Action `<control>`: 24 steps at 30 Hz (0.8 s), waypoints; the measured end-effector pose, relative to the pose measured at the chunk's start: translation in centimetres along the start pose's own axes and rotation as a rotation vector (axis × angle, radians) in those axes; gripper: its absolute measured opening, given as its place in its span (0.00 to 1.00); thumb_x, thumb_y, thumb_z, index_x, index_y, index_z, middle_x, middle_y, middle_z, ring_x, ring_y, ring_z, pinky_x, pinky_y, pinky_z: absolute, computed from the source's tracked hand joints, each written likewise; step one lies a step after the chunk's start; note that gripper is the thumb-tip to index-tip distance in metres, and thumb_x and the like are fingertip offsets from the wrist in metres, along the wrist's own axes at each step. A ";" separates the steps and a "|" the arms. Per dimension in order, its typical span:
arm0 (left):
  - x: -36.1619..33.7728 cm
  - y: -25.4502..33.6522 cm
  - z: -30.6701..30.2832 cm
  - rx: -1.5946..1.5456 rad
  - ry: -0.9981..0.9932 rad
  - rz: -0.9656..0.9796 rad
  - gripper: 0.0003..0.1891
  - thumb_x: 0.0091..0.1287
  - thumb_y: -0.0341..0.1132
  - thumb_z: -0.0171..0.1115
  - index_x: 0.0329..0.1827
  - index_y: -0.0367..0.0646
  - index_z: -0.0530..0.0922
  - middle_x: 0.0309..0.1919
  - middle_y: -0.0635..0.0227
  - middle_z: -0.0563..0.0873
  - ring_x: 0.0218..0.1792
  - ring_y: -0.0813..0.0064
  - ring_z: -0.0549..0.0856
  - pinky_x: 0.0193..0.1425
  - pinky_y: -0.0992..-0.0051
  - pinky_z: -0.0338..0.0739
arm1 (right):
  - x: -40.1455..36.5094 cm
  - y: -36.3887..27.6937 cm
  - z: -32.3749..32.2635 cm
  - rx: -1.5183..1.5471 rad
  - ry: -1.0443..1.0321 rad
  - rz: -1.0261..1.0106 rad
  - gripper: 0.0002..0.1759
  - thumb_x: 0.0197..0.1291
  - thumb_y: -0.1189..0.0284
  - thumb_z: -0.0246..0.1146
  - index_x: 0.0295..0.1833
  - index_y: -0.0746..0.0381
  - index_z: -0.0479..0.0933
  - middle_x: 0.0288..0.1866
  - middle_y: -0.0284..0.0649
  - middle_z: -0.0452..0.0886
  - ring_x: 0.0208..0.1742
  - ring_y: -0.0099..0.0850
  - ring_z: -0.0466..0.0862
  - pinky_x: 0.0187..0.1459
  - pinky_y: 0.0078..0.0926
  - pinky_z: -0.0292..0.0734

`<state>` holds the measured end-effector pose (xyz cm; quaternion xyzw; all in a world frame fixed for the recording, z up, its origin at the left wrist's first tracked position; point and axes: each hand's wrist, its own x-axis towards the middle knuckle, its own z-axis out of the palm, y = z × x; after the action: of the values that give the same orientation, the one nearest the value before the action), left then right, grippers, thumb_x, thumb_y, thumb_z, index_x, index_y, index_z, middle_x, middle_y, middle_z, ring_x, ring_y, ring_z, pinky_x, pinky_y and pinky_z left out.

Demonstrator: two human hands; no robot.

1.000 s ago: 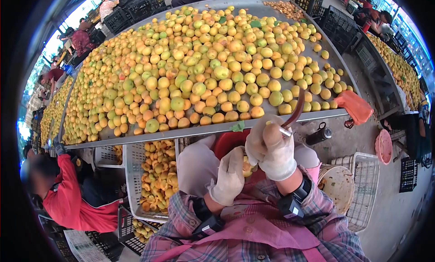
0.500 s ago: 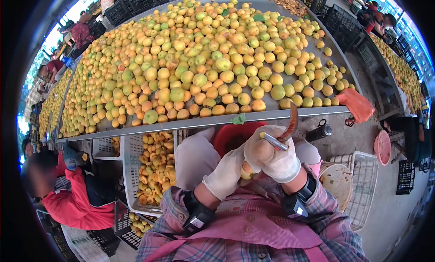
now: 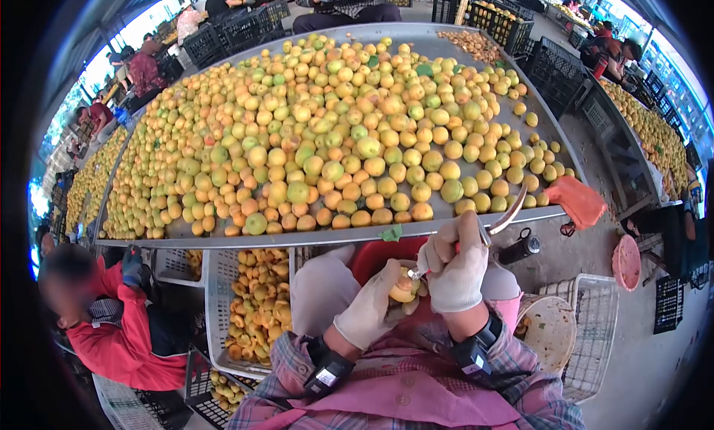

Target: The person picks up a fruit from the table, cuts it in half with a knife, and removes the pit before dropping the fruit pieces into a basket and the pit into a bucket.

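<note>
Surface [image 3: 335, 237] packed with fruit [image 3: 335, 133] up to near edge. Below edge, left hand [image 3: 370, 311] fingers clamped on apricot [image 3: 404, 289] over red tub [image 3: 375, 253]. Right hand [image 3: 455, 270] fingers clamped on knife [image 3: 506, 218], tip at apricot.

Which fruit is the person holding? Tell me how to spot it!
Start at the big metal table heaped with yellow fruit, then drop below its near edge to two white-gloved hands. The held fruit sits in the left hand, with the right hand putting a knife to it. It alone is held, not lying in a pile.
</note>
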<state>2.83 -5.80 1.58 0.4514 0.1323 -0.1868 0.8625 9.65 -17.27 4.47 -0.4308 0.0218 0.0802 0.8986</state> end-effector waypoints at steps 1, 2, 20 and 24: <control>-0.2 -0.1 -0.3 0.010 -0.002 0.009 0.14 0.80 0.45 0.43 0.52 0.43 0.68 0.30 0.76 0.72 0.23 0.86 0.66 0.22 0.85 0.57 | -0.1 0.0 0.2 0.128 0.022 0.031 0.23 0.74 0.59 0.49 0.25 0.59 0.61 0.15 0.31 0.58 0.14 0.23 0.61 0.20 0.24 0.62; -0.3 -0.3 -0.8 0.058 -0.050 0.042 0.18 0.80 0.49 0.39 0.51 0.44 0.68 0.30 0.75 0.72 0.23 0.86 0.66 0.22 0.85 0.56 | -0.1 0.1 0.3 0.144 0.020 0.023 0.22 0.74 0.61 0.49 0.26 0.60 0.61 0.16 0.31 0.58 0.14 0.23 0.61 0.21 0.24 0.62; -0.5 -1.9 -3.0 1.199 0.235 0.948 0.23 0.55 0.26 0.67 0.52 0.34 0.67 0.38 0.57 0.79 0.40 0.55 0.82 0.45 0.62 0.76 | -0.9 0.3 2.4 -0.412 -0.403 -0.046 0.17 0.66 0.77 0.51 0.23 0.59 0.58 0.16 0.30 0.59 0.14 0.22 0.60 0.17 0.20 0.53; 0.4 -4.5 -5.4 1.404 0.323 1.003 0.29 0.58 0.28 0.64 0.61 0.28 0.65 0.48 0.51 0.79 0.52 0.51 0.79 0.57 0.59 0.72 | -0.8 1.1 2.2 -0.236 -0.376 0.169 0.12 0.64 0.80 0.53 0.26 0.62 0.66 0.20 0.34 0.69 0.16 0.23 0.68 0.17 0.20 0.58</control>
<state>0.89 -3.79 -4.89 0.9036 -0.1068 0.2423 0.3367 8.62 -15.01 5.13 -0.5070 -0.1197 0.2361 0.8203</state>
